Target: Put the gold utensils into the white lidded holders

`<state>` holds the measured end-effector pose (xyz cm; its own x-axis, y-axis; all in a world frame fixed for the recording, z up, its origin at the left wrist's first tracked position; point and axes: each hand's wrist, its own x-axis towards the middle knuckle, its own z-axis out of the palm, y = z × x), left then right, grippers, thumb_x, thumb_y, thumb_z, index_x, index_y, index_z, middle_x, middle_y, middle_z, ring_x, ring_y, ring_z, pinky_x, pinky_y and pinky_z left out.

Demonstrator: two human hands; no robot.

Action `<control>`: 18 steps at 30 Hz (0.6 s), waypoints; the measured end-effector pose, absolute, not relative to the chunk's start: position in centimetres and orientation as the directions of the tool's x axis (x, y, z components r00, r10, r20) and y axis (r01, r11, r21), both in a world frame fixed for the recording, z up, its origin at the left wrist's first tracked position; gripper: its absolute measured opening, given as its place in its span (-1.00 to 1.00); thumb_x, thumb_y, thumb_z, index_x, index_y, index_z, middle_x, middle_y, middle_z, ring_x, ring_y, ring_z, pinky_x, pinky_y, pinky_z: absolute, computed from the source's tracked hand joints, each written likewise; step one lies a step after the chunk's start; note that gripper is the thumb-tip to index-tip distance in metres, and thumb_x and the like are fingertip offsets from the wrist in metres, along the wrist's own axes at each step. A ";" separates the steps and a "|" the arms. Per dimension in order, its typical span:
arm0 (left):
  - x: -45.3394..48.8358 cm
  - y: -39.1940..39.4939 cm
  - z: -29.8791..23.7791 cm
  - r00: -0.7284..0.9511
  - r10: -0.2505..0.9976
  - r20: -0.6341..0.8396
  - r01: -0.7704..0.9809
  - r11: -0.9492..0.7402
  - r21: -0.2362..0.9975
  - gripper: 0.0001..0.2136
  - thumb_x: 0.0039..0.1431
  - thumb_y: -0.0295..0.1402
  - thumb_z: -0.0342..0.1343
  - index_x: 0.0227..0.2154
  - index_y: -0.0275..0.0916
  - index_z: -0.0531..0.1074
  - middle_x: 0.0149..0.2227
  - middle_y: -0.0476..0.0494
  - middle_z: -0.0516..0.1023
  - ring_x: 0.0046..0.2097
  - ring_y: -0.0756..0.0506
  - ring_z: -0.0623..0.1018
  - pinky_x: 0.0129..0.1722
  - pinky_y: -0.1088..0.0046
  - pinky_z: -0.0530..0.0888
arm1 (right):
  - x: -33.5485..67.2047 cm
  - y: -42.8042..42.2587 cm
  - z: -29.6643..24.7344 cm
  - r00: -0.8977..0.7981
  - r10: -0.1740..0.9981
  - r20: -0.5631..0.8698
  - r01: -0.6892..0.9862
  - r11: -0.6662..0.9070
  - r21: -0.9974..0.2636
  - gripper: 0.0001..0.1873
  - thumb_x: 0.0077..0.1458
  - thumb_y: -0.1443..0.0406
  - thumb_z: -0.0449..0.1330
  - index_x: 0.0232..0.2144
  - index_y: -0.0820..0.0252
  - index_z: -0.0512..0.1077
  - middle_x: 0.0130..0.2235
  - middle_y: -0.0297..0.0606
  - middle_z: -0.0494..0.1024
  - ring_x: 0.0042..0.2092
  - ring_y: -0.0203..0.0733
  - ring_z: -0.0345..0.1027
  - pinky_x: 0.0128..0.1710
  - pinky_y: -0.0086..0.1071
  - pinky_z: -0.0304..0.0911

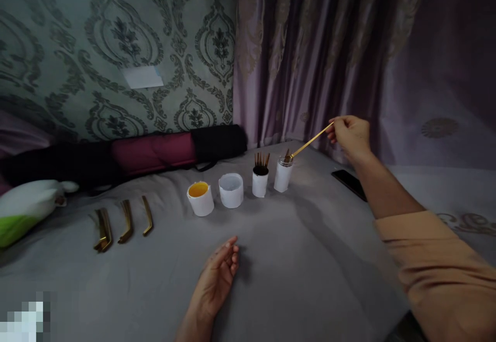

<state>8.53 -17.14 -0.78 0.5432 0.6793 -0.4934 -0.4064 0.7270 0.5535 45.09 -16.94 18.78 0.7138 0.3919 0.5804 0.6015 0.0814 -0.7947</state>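
Note:
My right hand (351, 134) pinches the upper end of a thin gold straw (313, 139), which slants down to the left. Its bent lower end is at the mouth of a clear jar with a white wrapper (283, 175); I cannot tell whether it touches the rim. Brown sticks show inside that jar. Beside it, a white-wrapped cup (260, 184) holds several upright brown sticks. My left hand (219, 275) rests near the grey sheet, fingers loosely curled and apart, holding nothing. Closest to it are a white tub (231, 198) and a white cup with a yellow inside (202, 206).
Gold bent straws lie on the left as two bundles (103, 231) (126, 223) and a single straw (148, 217). A black phone (349, 184) lies beyond my right forearm. At the back are a black and maroon roll (155, 153), a white-green plush toy (29, 210) and purple curtains (310, 47).

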 end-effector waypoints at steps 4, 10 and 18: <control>8.5 -17.1 -0.8 0.539 0.682 -0.494 -0.408 0.724 0.556 -0.76 0.05 -0.49 0.05 -0.18 -0.38 0.38 -0.38 -0.11 0.39 -0.47 0.11 0.37 -0.49 0.62 0.35 | 45.4 -15.9 18.9 0.669 0.433 0.604 0.658 0.033 -0.753 -0.79 0.00 0.38 -0.03 -0.39 0.36 0.39 -0.52 -0.22 0.44 -0.62 -0.46 0.23 -0.70 -0.61 0.12; 8.5 -17.2 -0.6 0.548 0.677 -0.492 -0.415 0.730 0.543 -0.78 0.05 -0.48 0.06 -0.20 -0.38 0.39 -0.39 -0.12 0.40 -0.47 0.10 0.37 -0.50 0.61 0.34 | 45.4 -14.7 18.7 0.613 0.488 0.622 0.732 -0.055 -0.679 -0.74 0.04 0.31 -0.05 -0.34 0.35 0.40 -0.47 -0.18 0.47 -0.57 -0.44 0.27 -0.65 -0.61 0.16; 8.6 -17.2 -0.5 0.542 0.676 -0.500 -0.414 0.732 0.541 -0.78 0.04 -0.49 0.07 -0.20 -0.38 0.39 -0.40 -0.12 0.40 -0.47 0.10 0.37 -0.50 0.62 0.34 | 45.8 -13.7 17.5 0.586 0.544 0.601 0.771 -0.146 -0.620 -0.74 0.06 0.26 -0.04 -0.37 0.25 0.41 -0.48 -0.22 0.49 -0.56 -0.35 0.33 -0.60 -0.50 0.22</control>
<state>8.65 -17.16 -0.49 0.5418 0.6757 -0.5000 -0.4141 0.7322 0.5407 45.82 -13.69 17.50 0.5858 0.5439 0.6008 0.7710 -0.1458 -0.6199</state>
